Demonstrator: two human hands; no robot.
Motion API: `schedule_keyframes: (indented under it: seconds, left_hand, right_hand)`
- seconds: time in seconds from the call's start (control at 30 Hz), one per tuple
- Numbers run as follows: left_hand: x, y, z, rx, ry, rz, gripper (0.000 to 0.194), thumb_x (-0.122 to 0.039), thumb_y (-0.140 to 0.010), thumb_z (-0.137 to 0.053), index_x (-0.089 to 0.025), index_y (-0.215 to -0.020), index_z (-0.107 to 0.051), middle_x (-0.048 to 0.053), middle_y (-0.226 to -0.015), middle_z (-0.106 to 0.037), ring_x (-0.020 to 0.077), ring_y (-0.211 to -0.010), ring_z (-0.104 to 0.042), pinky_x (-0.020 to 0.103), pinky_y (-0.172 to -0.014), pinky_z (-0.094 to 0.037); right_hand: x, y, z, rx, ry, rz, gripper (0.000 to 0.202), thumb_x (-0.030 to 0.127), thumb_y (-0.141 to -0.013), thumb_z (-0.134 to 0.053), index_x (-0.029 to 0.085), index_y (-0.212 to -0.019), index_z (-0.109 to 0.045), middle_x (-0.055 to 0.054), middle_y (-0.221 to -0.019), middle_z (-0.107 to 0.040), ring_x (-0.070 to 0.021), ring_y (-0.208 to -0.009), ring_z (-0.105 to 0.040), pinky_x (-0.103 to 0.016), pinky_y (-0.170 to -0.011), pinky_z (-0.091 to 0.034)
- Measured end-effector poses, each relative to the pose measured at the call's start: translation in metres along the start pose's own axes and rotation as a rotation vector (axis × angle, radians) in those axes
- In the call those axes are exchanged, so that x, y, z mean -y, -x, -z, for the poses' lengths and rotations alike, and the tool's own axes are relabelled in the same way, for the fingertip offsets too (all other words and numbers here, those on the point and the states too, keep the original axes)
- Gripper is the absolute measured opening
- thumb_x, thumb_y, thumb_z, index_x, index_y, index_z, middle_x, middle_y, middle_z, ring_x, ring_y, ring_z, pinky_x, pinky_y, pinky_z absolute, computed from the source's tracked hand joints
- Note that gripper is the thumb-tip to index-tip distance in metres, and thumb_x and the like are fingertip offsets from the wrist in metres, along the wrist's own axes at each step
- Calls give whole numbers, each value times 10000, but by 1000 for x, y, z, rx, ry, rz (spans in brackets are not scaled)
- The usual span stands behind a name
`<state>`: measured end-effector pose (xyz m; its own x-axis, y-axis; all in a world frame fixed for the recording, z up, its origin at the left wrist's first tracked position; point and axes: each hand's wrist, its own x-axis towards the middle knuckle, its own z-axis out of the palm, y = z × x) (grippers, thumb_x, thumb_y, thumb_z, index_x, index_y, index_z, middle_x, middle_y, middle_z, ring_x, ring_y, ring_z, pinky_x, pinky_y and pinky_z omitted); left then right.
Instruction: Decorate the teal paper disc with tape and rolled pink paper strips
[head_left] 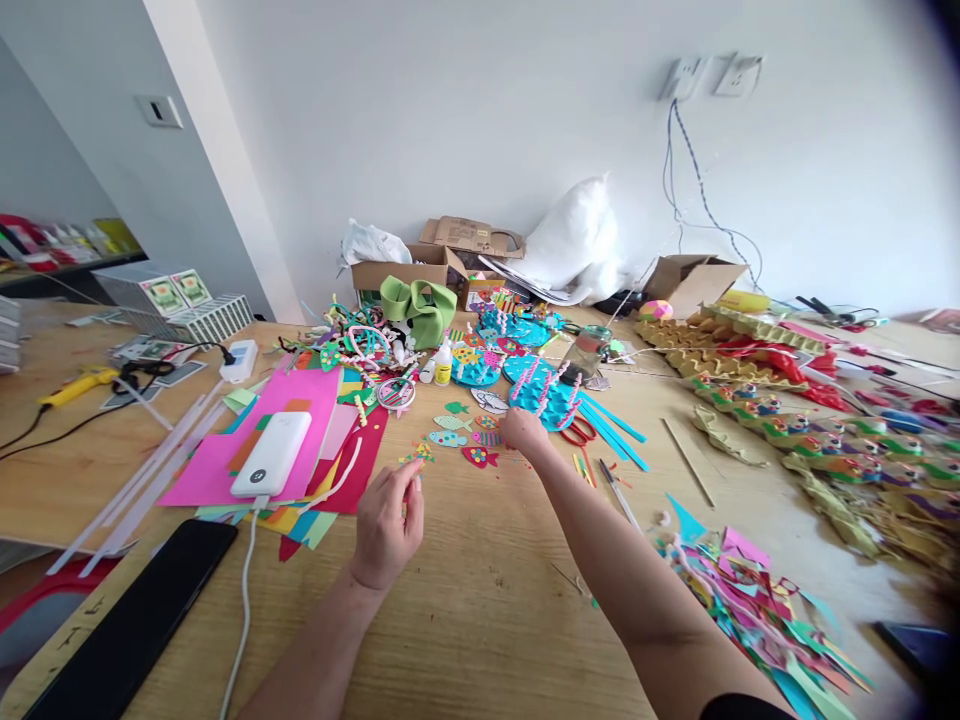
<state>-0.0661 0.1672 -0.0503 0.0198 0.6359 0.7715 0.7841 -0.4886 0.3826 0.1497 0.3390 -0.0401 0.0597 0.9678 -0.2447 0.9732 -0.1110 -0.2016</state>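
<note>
My left hand is closed over the table, its fingers curled and its fingertips beside a small yellow-green paper fish. Whether that hand grips the fish I cannot tell. Further out, my right hand is curled at the edge of a group of decorated paper fish, next to a pink striped fish; its fingertips are hidden. A red fish with dots and a pale blue fish lie between the hands. Just beyond my right hand stands a blue egg-carton piece with pink twisted stems.
Red scissors, a pen and blue strips lie right of my right hand. A glue bottle stands behind the fish. Left are a white power bank and a black phone. Paper scraps cover the right front.
</note>
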Motion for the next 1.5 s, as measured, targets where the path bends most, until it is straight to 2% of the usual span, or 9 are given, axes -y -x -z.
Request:
schedule_keyframes:
  seconds: [0.37, 0.47, 0.57, 0.7, 0.8, 0.93, 1.03, 1.27, 1.5]
  left_hand:
    - [1, 0, -1, 25, 12, -1, 286, -114, -868, -469, -161, -1143, -531, 88, -865, -661, 176, -730, -624, 302, -656, -519]
    - [1, 1, -1, 29, 22, 4, 280, -115, -870, -467, -157, -1139, -533, 85, -856, -657, 172, -728, -621, 298, -658, -516]
    - [-1, 0, 0, 27, 51, 33, 259, -130, -876, -467, -154, -1122, -542, 80, -860, -657, 157, -718, -614, 283, -657, -507]
    - [-6, -3, 2, 61, 141, 163, 221, -199, -880, -484, -149, -1078, -568, 56, -783, -639, 150, -686, -595, 271, -647, -491]
    - [-7, -6, 0, 120, 289, 348, 235, -278, -872, -509, -153, -1060, -576, 44, -765, -631, 149, -682, -585, 269, -648, -483]
    - [-6, -7, -7, 194, 596, 633, 333, -367, -824, -581, -159, -1084, -558, 81, -926, -663, 164, -816, -619, 255, -672, -479]
    - [-8, -7, -12, 241, 802, 767, 421, -394, -770, -644, -145, -1098, -552, 90, -929, -677, 175, -854, -622, 252, -674, -475]
    - [-22, -4, -14, 227, 1013, 870, 430, -348, -701, -716, -131, -1049, -590, 25, -759, -656, 121, -683, -591, 218, -593, -449]
    - [-17, 0, -20, 237, 942, 871, 399, -257, -649, -739, -138, -1002, -597, 6, -715, -661, 122, -670, -610, 223, -635, -458]
  right_hand:
    - [3, 2, -2, -21, -147, -68, 256, 170, -829, -504, 80, -1006, -667, -207, -952, -694, -269, -945, -657, -285, -702, -492]
    - [2, 7, 0, -21, -211, -68, 215, 168, -840, -488, 78, -913, -670, -192, -828, -708, -242, -833, -679, -269, -658, -487]
    - [0, 16, 5, -23, -302, -31, 209, 190, -867, -459, 94, -859, -644, -134, -640, -690, -184, -590, -656, -249, -565, -465]
    - [-2, 44, 14, -57, -448, 55, 201, 243, -904, -404, 123, -905, -564, -55, -538, -649, -112, -367, -517, -220, -432, -389]
    - [-3, 74, 18, -19, -566, 141, 188, 313, -920, -386, 168, -891, -503, 13, -497, -615, -76, -315, -449, -184, -371, -329]
    - [-6, 116, 14, 140, -887, 307, 258, 453, -888, -425, 202, -830, -442, 78, -405, -530, -60, -257, -347, -166, -308, -224]
    - [-9, 139, 4, 252, -1073, 401, 336, 536, -835, -488, 204, -829, -439, 87, -397, -528, -53, -244, -320, -159, -292, -177]
    - [-6, 164, -15, 354, -1116, 381, 411, 603, -789, -519, 203, -828, -431, 88, -387, -535, -51, -233, -315, -158, -278, -175]
    - [-7, 171, -28, 338, -1128, 359, 434, 615, -787, -521, 188, -830, -458, 70, -408, -555, -46, -241, -329, -161, -284, -181]
